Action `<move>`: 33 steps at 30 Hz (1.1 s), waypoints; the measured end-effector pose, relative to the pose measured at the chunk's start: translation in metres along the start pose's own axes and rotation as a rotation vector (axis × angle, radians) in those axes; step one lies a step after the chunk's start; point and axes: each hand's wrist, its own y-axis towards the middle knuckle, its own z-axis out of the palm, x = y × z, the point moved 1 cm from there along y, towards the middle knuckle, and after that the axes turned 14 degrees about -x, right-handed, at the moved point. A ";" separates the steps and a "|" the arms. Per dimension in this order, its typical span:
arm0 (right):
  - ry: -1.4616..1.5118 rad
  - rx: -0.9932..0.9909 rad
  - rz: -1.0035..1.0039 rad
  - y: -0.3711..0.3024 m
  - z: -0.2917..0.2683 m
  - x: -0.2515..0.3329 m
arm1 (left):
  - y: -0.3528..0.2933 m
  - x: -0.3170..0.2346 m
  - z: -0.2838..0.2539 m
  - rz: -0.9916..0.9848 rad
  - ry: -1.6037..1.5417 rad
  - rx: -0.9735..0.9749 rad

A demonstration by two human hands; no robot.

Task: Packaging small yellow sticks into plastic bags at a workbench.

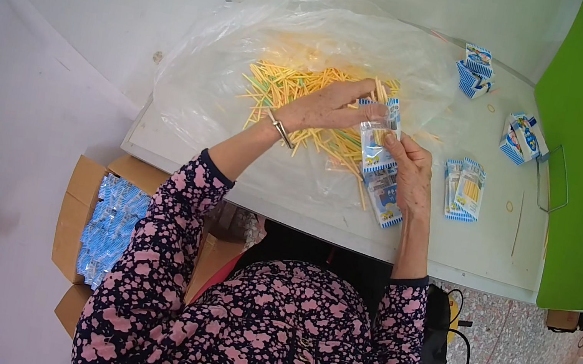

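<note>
Across the white counter lies a wide, crumpled sheet of clear plastic, perhaps an opened bag, bearing a loose heap of thin sticks, mostly yellow with a few pale green ones, lying at all angles. Below the counter's left edge, an open cardboard box with its flaps spread is filled with blue-and-white packets. Above the heap's right side, the left hand pinches a small bunch of sticks, their ends poking up beyond its fingers beside the top of a packet. That small, flat packet is held upright by the right hand, thumb across its front; it has a see-through middle, blue-striped ends and blue print. Just below it, more packets of the same look overlap one another; whether they are joined to it I cannot tell. To the right, filled packets lie overlapping on the counter, yellow sticks showing through the front one. Farther back are two clusters of blue-striped packets, one near the back edge, the other beside a wire stand.
</note>
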 end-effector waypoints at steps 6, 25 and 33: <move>0.040 0.004 -0.030 0.007 -0.003 -0.011 | 0.008 0.007 -0.002 -0.009 -0.191 -0.128; -0.023 0.097 0.106 0.008 -0.018 -0.001 | 0.020 -0.001 0.016 0.063 -0.365 0.012; -0.036 0.082 0.130 0.002 -0.021 -0.001 | 0.015 -0.017 0.015 -0.005 -0.049 -0.053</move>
